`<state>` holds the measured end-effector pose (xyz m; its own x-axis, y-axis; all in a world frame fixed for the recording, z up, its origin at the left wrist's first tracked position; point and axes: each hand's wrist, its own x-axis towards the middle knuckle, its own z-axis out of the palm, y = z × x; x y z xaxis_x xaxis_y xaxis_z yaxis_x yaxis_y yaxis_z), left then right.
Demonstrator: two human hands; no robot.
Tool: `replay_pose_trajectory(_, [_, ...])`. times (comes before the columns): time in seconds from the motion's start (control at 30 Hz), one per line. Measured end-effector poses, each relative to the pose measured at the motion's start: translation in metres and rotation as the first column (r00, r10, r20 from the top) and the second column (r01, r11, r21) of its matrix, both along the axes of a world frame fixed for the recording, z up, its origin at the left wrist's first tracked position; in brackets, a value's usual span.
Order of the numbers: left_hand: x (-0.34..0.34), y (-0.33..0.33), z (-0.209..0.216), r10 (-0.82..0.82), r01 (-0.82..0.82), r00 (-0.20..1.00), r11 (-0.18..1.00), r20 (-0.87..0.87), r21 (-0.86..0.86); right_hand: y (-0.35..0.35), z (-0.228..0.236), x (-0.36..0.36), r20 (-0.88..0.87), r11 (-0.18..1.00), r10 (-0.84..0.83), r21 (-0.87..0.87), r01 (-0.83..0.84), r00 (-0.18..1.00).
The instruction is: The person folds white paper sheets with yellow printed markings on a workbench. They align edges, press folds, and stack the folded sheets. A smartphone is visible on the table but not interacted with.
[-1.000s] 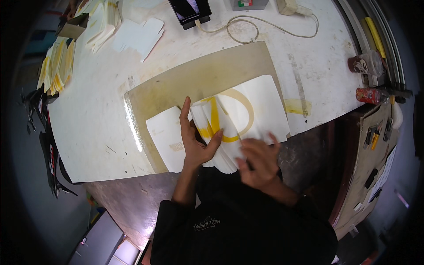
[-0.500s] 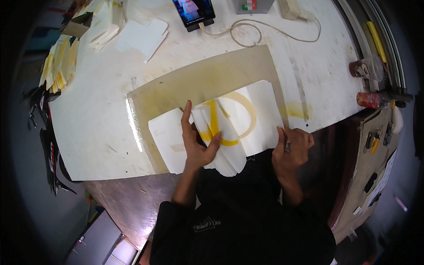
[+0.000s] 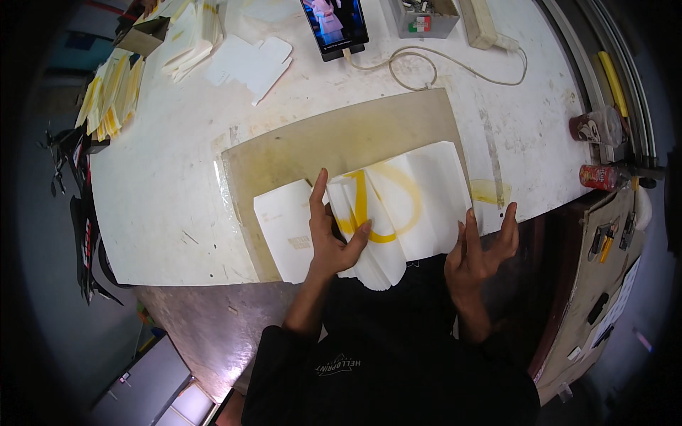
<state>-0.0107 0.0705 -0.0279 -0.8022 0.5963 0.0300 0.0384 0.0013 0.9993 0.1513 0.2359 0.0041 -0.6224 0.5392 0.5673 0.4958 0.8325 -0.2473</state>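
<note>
A stack of creased white paper [image 3: 437, 206] with a yellow curved print lies at the near edge of the table, its layers fanning out at the bottom. My left hand [image 3: 332, 245] grips its folded middle part, thumb on top and index finger stretched up; some of its fingers are hidden in the fold. Left of that hand, a flat white flap [image 3: 280, 220] spreads out. At the paper's right edge, my right hand [image 3: 483, 255] is open with fingers spread, its fingertips close to the edge. Under the paper lies a translucent yellowish mat [image 3: 277, 153].
A lit phone [image 3: 334, 28] with a cable stands at the back, beside a grey bin [image 3: 426, 21] of small items. Folded white-and-yellow papers [image 3: 110, 99] are stacked at far left, near loose white sheets [image 3: 252, 67]. A cup [image 3: 593, 128] and a red can [image 3: 600, 176] stand at right.
My right hand has let go of the paper's right edge and its fingers have spread. The left hand keeps its grip. The whole view has shifted slightly.
</note>
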Motion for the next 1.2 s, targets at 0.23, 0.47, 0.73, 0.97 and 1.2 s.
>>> replay_pose_trajectory(0.23, [0.000,0.000,0.002,0.011,-0.012,0.999,1.000,0.040,0.016,-0.011,0.003,-0.002,-0.080,0.806,0.438,-0.406,-0.430,0.896])
replay_pose_trajectory(0.47, [0.000,-0.005,0.005,0.039,-0.051,0.993,0.993,0.111,0.107,-0.027,-0.006,-0.018,0.054,0.838,0.106,-0.543,-0.060,0.993])
replay_pose_trajectory(0.73, [-0.001,0.006,0.006,-0.057,0.043,0.993,0.990,0.102,0.137,-0.045,0.017,-0.025,-0.243,0.592,0.516,-0.591,-0.547,0.821])
replay_pose_trajectory(0.97, [0.001,0.008,0.007,0.017,-0.018,0.998,1.000,0.063,0.013,-0.021,0.002,-0.006,-0.114,0.975,0.060,-0.205,-0.083,0.992])
replay_pose_trajectory(1.2, [0.000,0.005,0.005,0.002,-0.002,0.998,1.000,0.065,0.008,0.007,-0.008,0.004,0.029,0.982,-0.057,-0.181,0.061,0.998])
